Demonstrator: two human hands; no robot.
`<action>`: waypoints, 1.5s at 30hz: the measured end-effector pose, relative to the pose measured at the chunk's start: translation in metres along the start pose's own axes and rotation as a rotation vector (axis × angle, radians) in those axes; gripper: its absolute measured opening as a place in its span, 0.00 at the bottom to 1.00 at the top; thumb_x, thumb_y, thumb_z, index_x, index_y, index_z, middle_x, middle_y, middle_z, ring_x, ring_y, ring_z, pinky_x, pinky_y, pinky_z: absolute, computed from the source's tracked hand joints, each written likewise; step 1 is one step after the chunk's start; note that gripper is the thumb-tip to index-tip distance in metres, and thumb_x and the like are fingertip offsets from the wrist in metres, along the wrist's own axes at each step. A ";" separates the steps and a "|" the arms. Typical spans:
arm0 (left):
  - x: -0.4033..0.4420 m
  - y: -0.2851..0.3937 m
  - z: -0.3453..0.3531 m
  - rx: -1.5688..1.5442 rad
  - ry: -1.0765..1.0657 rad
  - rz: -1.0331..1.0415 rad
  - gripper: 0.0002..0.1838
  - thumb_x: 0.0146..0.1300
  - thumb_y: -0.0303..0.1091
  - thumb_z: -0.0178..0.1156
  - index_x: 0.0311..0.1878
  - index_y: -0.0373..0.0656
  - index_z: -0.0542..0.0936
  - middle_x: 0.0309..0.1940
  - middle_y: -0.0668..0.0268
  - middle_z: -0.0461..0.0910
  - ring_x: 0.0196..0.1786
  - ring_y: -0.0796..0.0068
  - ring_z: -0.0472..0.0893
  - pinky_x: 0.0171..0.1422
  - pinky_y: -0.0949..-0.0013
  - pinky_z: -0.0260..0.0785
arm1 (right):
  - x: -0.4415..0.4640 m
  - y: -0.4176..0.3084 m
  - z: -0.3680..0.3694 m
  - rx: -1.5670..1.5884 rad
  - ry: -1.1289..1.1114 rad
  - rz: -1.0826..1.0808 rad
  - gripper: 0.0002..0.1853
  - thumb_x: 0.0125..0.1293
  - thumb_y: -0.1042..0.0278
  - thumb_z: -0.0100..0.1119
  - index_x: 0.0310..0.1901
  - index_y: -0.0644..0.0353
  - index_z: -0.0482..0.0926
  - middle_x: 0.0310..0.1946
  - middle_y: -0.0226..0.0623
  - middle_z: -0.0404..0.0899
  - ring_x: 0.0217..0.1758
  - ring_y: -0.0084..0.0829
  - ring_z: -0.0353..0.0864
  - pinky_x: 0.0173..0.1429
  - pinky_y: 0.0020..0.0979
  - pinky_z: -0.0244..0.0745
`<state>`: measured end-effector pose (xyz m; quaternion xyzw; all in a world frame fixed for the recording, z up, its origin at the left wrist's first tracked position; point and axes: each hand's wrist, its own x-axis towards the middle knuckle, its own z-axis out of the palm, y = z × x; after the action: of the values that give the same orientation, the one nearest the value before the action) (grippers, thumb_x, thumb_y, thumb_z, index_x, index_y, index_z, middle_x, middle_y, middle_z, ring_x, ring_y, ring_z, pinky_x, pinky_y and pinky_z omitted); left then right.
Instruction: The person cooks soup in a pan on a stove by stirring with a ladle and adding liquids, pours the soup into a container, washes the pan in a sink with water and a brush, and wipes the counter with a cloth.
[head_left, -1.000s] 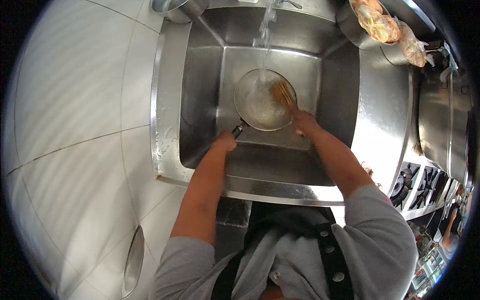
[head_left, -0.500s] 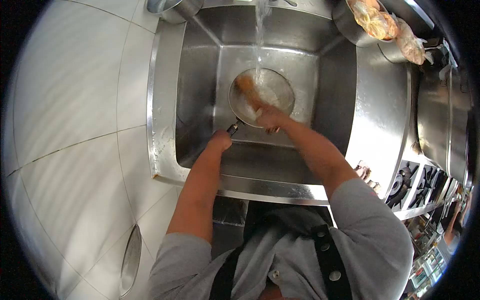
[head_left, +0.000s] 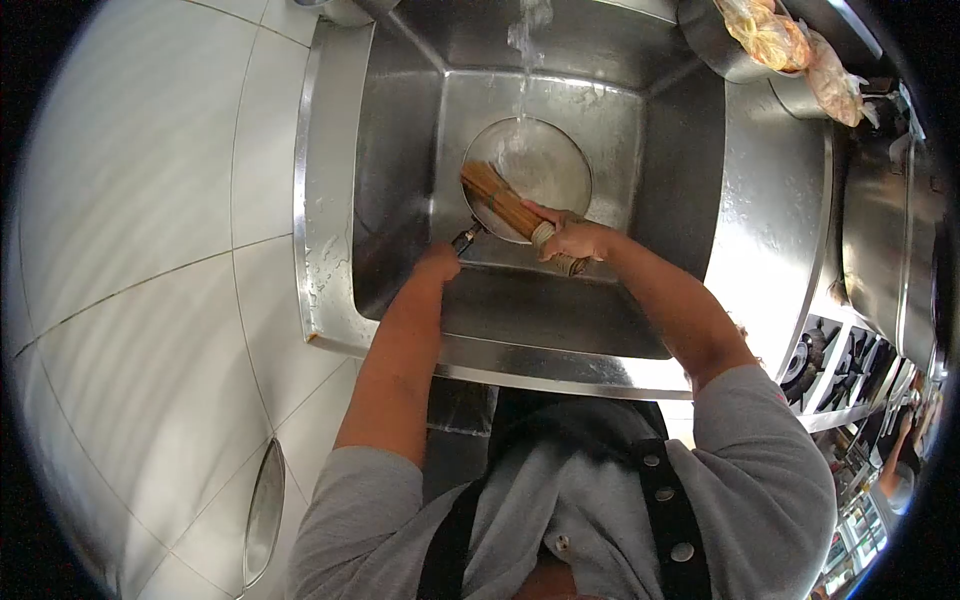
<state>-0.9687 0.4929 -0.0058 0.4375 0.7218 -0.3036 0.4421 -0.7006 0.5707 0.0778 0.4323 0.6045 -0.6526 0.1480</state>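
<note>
My left hand (head_left: 438, 262) is wrapped round the dark handle of a round metal frying pan (head_left: 560, 172), which lies inside the deep steel sink (head_left: 395, 160). A bamboo brush (head_left: 512, 208) is gripped in my right hand (head_left: 577, 238) by its bound end. Its bristles slant up and left over the pan's left side, slightly blurred at the tip. From the top of the view a stream of water (head_left: 527, 60) falls into the far part of the pan.
White tiles (head_left: 150, 200) cover the wall on the left, with a round metal lid or pan (head_left: 264, 510) below. At upper right are metal pots and plastic bags of food (head_left: 765, 40). Gas burners (head_left: 805, 362) and another person (head_left: 895, 480) are farther right.
My right hand has drawn back to the right and the brush shows more clearly, lying at a slant. My left hand stays on the handle. The camera view has shifted slightly.
</note>
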 end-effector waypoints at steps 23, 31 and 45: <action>0.021 -0.009 0.010 0.054 0.099 0.007 0.18 0.61 0.33 0.54 0.52 0.34 0.77 0.50 0.50 0.79 0.53 0.52 0.80 0.53 0.55 0.73 | -0.114 -0.048 -0.138 -0.414 0.196 0.074 0.45 0.48 0.68 0.68 0.71 0.46 0.59 0.53 0.46 0.77 0.47 0.39 0.80 0.56 0.36 0.74; 0.013 -0.008 0.006 0.063 0.199 -0.006 0.17 0.60 0.29 0.55 0.53 0.35 0.77 0.51 0.51 0.78 0.54 0.53 0.80 0.55 0.57 0.72 | -0.021 0.023 0.008 -0.732 0.054 0.195 0.26 0.57 0.66 0.56 0.61 0.56 0.72 0.49 0.50 0.79 0.52 0.45 0.79 0.56 0.44 0.73; 0.008 -0.004 -0.001 0.232 0.021 0.039 0.17 0.59 0.28 0.55 0.51 0.35 0.79 0.51 0.50 0.79 0.53 0.53 0.80 0.52 0.58 0.73 | 0.023 0.043 -0.030 -0.112 -0.108 0.150 0.27 0.57 0.62 0.61 0.58 0.62 0.71 0.50 0.46 0.78 0.59 0.42 0.73 0.60 0.40 0.69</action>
<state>-0.9744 0.4949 -0.0125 0.5029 0.6775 -0.3719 0.3869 -0.6719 0.5962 0.0356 0.4315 0.5971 -0.6271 0.2529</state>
